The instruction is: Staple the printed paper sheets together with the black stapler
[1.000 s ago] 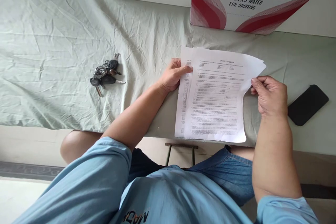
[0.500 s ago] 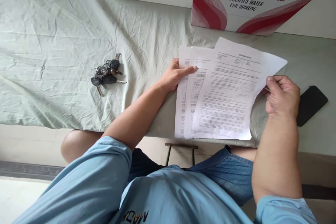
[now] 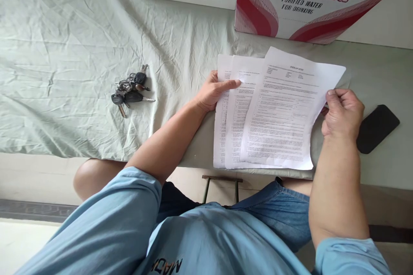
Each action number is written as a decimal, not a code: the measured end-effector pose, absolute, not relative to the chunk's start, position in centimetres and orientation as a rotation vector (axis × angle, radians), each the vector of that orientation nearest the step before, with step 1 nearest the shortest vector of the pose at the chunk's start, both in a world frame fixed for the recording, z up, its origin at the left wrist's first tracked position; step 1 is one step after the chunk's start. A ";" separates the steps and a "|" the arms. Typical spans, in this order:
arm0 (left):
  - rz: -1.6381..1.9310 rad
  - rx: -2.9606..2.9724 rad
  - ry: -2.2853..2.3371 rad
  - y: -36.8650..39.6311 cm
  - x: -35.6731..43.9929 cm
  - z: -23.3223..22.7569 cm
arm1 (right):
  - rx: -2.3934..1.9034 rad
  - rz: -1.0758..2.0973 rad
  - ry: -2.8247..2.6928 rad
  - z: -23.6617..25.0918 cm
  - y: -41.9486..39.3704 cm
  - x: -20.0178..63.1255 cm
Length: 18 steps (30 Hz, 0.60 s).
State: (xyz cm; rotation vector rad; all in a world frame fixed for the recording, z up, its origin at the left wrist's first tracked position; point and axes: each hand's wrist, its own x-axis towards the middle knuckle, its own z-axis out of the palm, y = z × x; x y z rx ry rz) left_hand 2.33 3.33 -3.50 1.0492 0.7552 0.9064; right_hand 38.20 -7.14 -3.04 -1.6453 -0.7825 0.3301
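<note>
Top sheet (image 3: 287, 111) is pinched at its right edge by the right hand (image 3: 342, 114), tilted over the stack | two lower sheets (image 3: 230, 129) are pressed flat by the left hand (image 3: 211, 94), fingers laid on them, at the desk's near edge | keys (image 3: 130, 90) lie mid-desk on the cloth (image 3: 64, 73) | phone (image 3: 377, 128) lies just beside the right hand | Wahaha box (image 3: 306, 0) stands at the far edge.

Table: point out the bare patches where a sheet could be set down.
Widest free patch: wrinkled cloth left of the keys. A smaller one lies between keys and left hand. Crowded on the right: papers, right hand, phone, with the box behind.
</note>
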 end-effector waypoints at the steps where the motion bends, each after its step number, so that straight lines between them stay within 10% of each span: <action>1: 0.906 1.050 0.752 3.3 2.3 -3.5 | -1.654 0.371 -0.787 -3.1 -7.1 37.9; 18: 0.912 1.034 0.795 3.4 2.4 -3.6 | -1.512 0.639 -0.909 -4.2 -6.9 35.1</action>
